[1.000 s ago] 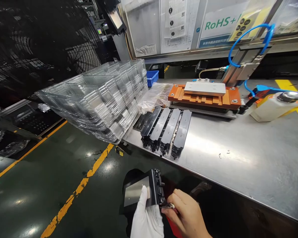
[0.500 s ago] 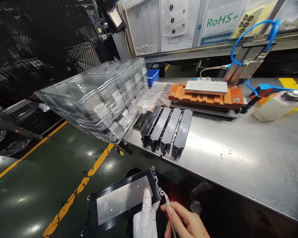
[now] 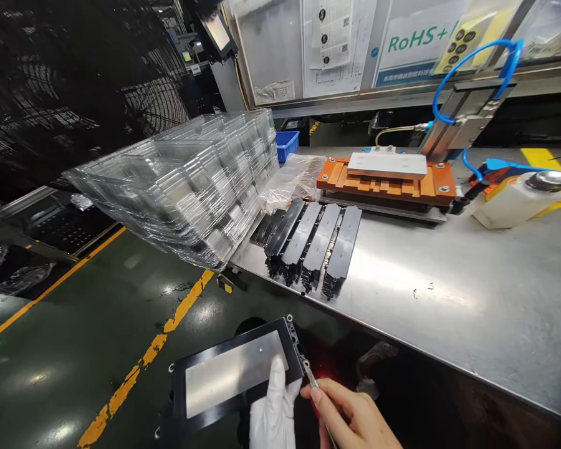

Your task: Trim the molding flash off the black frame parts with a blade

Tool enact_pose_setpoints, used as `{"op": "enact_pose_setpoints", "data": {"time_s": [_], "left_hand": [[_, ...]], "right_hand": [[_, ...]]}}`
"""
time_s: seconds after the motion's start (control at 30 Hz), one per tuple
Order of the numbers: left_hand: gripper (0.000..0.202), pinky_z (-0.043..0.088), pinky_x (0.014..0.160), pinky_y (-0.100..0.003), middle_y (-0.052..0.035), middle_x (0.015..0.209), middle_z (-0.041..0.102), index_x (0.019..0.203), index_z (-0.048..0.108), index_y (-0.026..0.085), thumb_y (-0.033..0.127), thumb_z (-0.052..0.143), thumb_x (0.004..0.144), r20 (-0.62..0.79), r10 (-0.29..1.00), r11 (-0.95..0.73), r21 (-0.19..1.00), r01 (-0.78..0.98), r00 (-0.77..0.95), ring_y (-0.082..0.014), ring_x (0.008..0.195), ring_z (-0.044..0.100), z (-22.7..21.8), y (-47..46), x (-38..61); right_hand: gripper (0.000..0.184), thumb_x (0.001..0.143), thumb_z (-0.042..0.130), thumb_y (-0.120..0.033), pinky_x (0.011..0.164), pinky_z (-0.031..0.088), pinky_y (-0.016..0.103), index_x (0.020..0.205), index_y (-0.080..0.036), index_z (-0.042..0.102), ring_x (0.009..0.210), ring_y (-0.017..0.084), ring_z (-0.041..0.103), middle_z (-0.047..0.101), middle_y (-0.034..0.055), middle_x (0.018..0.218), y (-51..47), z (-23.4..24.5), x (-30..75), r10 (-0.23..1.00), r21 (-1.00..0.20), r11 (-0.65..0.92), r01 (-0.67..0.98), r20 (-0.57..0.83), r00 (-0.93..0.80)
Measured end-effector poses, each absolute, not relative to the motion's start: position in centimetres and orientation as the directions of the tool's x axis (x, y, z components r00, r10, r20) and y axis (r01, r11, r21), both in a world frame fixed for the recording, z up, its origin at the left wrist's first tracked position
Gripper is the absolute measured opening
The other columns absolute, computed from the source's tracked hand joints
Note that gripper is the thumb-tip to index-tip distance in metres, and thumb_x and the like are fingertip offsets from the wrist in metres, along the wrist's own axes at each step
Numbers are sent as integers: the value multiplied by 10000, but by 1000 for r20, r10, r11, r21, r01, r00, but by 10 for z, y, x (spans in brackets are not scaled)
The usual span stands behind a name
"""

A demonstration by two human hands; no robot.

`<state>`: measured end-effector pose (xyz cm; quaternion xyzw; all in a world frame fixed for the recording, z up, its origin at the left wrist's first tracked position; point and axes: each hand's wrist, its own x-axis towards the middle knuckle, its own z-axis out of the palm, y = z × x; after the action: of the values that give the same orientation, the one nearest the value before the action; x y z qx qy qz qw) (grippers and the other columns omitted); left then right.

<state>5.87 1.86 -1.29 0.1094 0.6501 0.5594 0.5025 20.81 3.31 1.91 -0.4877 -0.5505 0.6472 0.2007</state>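
On the steel table (image 3: 449, 293) — four black frames (image 3: 315, 246), one fixture (image 3: 388, 178).

Gloved left hand (image 3: 273, 408) grips black framed panel (image 3: 231, 377) at its near edge. Bare right hand (image 3: 355, 421) pinches thin metal tool (image 3: 311, 376), tip touching panel's corner. Steel table (image 3: 449, 287) beyond.

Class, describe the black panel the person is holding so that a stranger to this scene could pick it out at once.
Start at the steel workbench, where four black panels stand side by side near its front edge. Drop below that edge, over the dark green floor: the held panel rests in the gloved left hand, with the bare right hand touching a thin tool to its corner. Unlike the others, it is off the bench, showing a silvery face.
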Motion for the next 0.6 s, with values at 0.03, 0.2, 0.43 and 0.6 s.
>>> {"op": "enact_pose_setpoints", "data": {"time_s": [0.03,0.2,0.43,0.6], "left_hand": [[230,502,1037,-337,-31,799,791,944,771,168,76,746,734,-530,717,345,835,-429,-454,-271,1065,695,-15,19,57],[446,413,1111,-308,-12,927,793,1009,769,194,-67,747,648,-469,739,286,868,-406,-483,-218,946,735,-14,16,54],[323,564,973,-327,-21,901,792,902,789,218,-20,747,687,-542,736,251,775,-580,-406,-259,1004,719,0,18,62],[149,617,897,-351,-33,874,785,862,788,220,121,763,753,-568,735,214,713,-668,-371,-255,969,730,5,21,68]], "right_hand": [[549,985,274,-592,551,494,252,993,-199,658,554,167,658,686,26,636,35,19,211,813,-920,-255,297,-370,-449],[397,1020,307,-470,655,556,311,1195,-282,610,773,205,719,710,38,906,50,14,228,923,-678,354,644,140,-359],[230,802,749,-430,509,451,335,954,-278,669,554,204,659,659,-40,685,67,13,227,807,-254,572,780,346,-479],[365,644,891,-350,512,404,325,920,-279,662,540,180,637,644,-70,663,68,14,225,783,-226,597,770,371,-499]]}}
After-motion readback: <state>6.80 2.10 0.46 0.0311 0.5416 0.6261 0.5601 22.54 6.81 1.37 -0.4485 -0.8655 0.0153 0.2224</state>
